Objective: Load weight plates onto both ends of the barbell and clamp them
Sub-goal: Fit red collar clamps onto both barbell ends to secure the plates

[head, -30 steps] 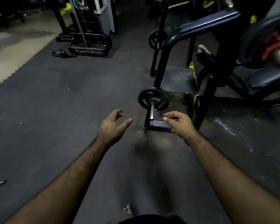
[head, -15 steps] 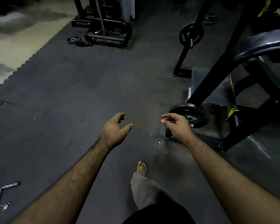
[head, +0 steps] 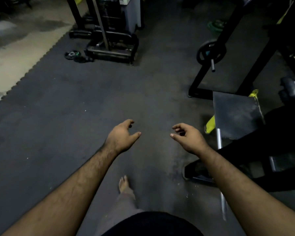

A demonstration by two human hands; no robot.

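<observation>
Both hands, the left hand (head: 122, 136) and the right hand (head: 188, 139), hang loosely curled and carry nothing. A round black iron plate (head: 211, 52) sits racked on its peg, well ahead. Loading apparently remains undone; no barbell shows.

You stand on dark rubber floor mats (head: 75, 103); bare concrete floor (head: 15, 53) far left. Black machine frame (head: 111, 43) ahead. Light dim.

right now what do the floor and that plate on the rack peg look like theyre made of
Floor mat: probably rubber or foam tiles, matte dark grey, with a jigsaw edge at the left.
Weight plate: black, dull, maybe rubber-coated; too dim to say.
Its peg: bare metal, shiny.
</observation>
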